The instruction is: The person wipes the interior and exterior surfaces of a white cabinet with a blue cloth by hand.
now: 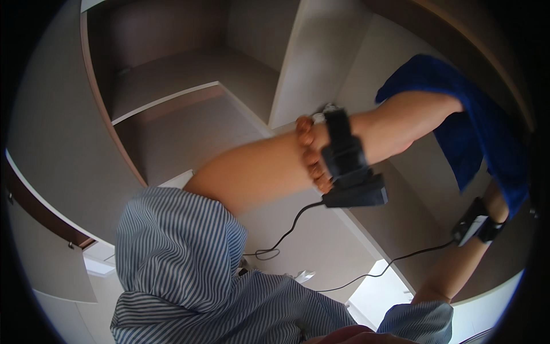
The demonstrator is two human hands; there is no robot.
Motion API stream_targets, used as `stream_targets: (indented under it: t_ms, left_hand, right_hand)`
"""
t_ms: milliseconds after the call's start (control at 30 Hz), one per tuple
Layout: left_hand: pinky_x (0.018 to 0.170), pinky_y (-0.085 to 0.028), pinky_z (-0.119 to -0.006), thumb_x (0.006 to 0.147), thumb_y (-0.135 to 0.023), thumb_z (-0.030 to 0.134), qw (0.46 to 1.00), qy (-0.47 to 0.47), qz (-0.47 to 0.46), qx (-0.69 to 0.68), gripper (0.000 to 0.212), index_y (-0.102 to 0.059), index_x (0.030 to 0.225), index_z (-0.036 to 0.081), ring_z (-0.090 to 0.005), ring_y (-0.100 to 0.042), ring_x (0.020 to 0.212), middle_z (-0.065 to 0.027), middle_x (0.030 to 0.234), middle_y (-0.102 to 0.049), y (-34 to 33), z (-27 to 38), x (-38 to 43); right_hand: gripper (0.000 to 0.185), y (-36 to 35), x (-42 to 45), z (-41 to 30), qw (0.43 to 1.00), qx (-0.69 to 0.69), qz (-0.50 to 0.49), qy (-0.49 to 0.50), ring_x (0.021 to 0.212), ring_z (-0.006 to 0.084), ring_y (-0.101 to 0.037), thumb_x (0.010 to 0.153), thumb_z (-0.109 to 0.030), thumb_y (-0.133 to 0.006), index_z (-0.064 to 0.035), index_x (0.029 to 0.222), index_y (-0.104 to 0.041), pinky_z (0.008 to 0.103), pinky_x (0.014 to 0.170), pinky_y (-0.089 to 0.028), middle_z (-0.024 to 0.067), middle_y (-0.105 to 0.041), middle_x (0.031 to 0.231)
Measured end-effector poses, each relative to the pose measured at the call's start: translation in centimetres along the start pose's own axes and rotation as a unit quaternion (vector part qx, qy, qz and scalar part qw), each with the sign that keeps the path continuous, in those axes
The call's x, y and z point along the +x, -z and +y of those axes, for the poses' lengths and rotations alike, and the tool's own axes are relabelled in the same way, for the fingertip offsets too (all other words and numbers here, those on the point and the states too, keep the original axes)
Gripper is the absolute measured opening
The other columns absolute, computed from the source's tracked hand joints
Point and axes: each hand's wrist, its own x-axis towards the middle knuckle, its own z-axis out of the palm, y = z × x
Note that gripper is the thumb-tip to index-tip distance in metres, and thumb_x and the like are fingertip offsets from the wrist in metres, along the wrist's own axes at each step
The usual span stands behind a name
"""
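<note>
My left hand (408,120) reaches to the upper right, its fingers hidden in a dark blue cloth (481,116). The cloth drapes over those fingers and hangs down on both sides. A brown bead bracelet (313,157) and a black strap with a small device (348,159) sit around the left wrist. Lower right, my right hand (496,200) is mostly covered by the cloth's lower end; its fingers do not show. A black wrist strap (490,230) with a device is on that arm too. Both hands are inside an open cabinet compartment (419,189).
Beige cabinet compartments (193,73) with a shelf edge (167,102) stand at the upper left. An upright panel (309,64) divides them from the compartment at the right. Cabinet doors (51,129) stand at the far left. Black cables (296,219) run from the wrist devices towards my body.
</note>
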Motion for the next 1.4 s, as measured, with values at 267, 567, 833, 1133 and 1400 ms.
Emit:
stream_targets:
  t_ms: [267,567,833,1133,1400]
  left_hand:
    - [0.084,-0.048,-0.028,0.087,-0.064,0.015,0.979,0.113,0.17,-0.016,0.031,-0.057,0.114,0.0,-0.0159,-0.059,0.097,-0.0076,0.108,-0.063,2.4,-0.3,-9.6]
    - [0.091,-0.045,-0.03,0.09,-0.058,0.009,0.886,0.164,0.289,0.322,0.031,-0.054,0.12,0.001,-0.0165,-0.057,0.104,-0.0066,0.113,-0.061,5.2,-3.8,-8.8]
    - [0.102,-0.038,-0.036,0.088,-0.054,0.043,0.876,0.173,0.143,0.427,0.06,-0.045,0.128,-0.001,-0.0332,-0.051,0.119,-0.0206,0.124,-0.055,-0.6,-5.2,-2.1]
    - [0.099,-0.039,-0.032,0.1,-0.042,0.039,0.917,0.396,0.035,-0.032,0.044,-0.053,0.124,0.004,-0.017,-0.051,0.114,-0.0098,0.123,-0.057,1.8,-7.9,-5.7]
    - [0.095,-0.042,-0.032,0.097,-0.047,0.04,0.886,0.453,0.038,-0.086,0.042,-0.057,0.114,0.003,-0.0161,-0.054,0.108,-0.0116,0.11,-0.061,4.0,-8.5,-4.5]
  right_hand:
    - [0.04,-1.5,-14.0,-15.4,0.876,0.451,0.01,-0.171,0.119,0.0226,-0.048,0.096,-0.027,-0.048,-0.009,0.132,-0.045,0.0346,0.102,-0.038,0.0076,-0.048,0.133]
    - [0.045,-1.8,-15.8,-27.2,0.469,0.81,-0.194,-0.295,0.124,0.0216,-0.044,0.098,-0.03,-0.045,-0.0073,0.136,-0.04,0.0351,0.105,-0.036,0.0069,-0.044,0.138]
    - [0.056,-0.7,-12.3,-29.2,0.238,0.9,-0.228,-0.284,0.133,0.0221,-0.035,0.099,-0.04,-0.038,-0.0084,0.144,-0.026,0.0378,0.11,-0.029,0.0075,-0.033,0.147]
    - [0.022,-1.1,-12.4,-29.0,0.231,0.884,-0.253,-0.318,0.087,0.0092,-0.048,0.101,-0.035,-0.039,-0.0142,0.095,-0.04,0.0245,0.078,-0.042,-0.0023,-0.047,0.091]
    - [0.015,-1.2,-10.9,-31.5,0.318,0.851,-0.247,-0.336,0.088,0.0127,-0.046,0.1,-0.023,-0.041,-0.0099,0.094,-0.044,0.0273,0.083,-0.04,0.0007,-0.044,0.092]
